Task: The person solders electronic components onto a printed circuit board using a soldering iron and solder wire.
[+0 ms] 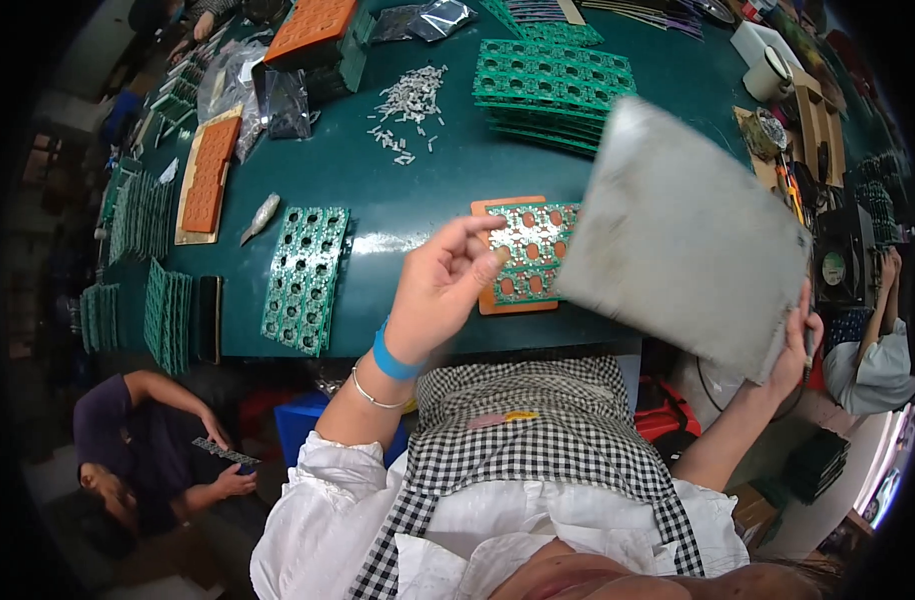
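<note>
In my right hand (796, 345) is a flat grey metal plate (688, 240), gripped at its lower right corner and tilted over the table. It covers the right part of a green circuit board panel (534, 250) lying on an orange fixture (518, 306). My left hand (446, 278), with a blue band at the wrist, is at the panel's left edge. Its thumb and index finger are apart, fingertips at or just over the edge; contact is hard to judge. To the left of that hand lies a stack of green panels (306, 280).
Small white parts (413, 100) lie piled at the back. Behind the metal plate stands a taller stack of panels (553, 85). An orange fixture (213, 170) and a wrapped tool (262, 217) lie left. Another person (153, 440) holds a board at lower left.
</note>
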Tool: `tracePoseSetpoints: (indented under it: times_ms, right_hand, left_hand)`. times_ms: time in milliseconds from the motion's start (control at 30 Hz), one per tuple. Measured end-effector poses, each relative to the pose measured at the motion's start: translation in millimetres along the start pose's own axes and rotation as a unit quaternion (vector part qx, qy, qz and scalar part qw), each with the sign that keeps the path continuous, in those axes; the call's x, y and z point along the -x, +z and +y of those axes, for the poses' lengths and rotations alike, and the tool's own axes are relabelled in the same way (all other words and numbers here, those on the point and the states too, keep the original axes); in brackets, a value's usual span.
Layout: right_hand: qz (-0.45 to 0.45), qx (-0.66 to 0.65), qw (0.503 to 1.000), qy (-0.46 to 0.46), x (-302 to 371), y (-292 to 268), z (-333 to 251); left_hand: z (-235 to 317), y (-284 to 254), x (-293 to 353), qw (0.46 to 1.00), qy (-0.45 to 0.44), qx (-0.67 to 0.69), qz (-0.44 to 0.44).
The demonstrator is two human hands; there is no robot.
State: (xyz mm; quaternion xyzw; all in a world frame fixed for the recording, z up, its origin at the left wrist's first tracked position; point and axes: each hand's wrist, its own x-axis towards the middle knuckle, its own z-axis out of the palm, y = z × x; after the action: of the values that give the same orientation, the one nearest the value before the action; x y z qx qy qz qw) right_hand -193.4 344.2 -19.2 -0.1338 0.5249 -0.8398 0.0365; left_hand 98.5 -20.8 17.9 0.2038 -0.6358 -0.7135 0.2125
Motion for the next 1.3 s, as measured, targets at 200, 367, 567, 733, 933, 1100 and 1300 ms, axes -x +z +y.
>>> tracePoseSetpoints:
  times_ms: [200, 367, 567, 733, 933, 1100, 1300]
  right_hand:
    - [0.260, 0.072, 0.959, -0.091, -21, -73, 8]
    - [0.329, 0.131, 0.925, -0.139, -28, -81, 40]
    - [0.232, 0.316, 0.899, -0.194, -26, -90, 52]
    - [0.095, 0.415, 0.880, -0.211, 24, 36, 36]
    - [-0.179, 0.427, 0.883, -0.069, 77, 120, 79]
    - [-0.186, 0.422, 0.886, -0.053, 74, 125, 89]
    - [-0.205, 0.427, 0.880, -0.039, 70, 125, 78]
  left_hand:
    - [-18, -14, 0, 0.998, -0.041, 0.007, 0.050]
    - [-32, -15, -3, 0.976, 0.027, -0.203, 0.080]
    - [-47, -28, 4, 0.944, 0.062, -0.294, 0.136]
    - [-48, -31, 14, 0.929, 0.036, -0.329, 0.168]
    - [-55, -13, 14, 0.906, 0.043, -0.396, 0.143]
    - [-57, -1, 22, 0.924, 0.055, -0.351, 0.142]
    - [-57, 1, 24, 0.929, 0.056, -0.336, 0.143]
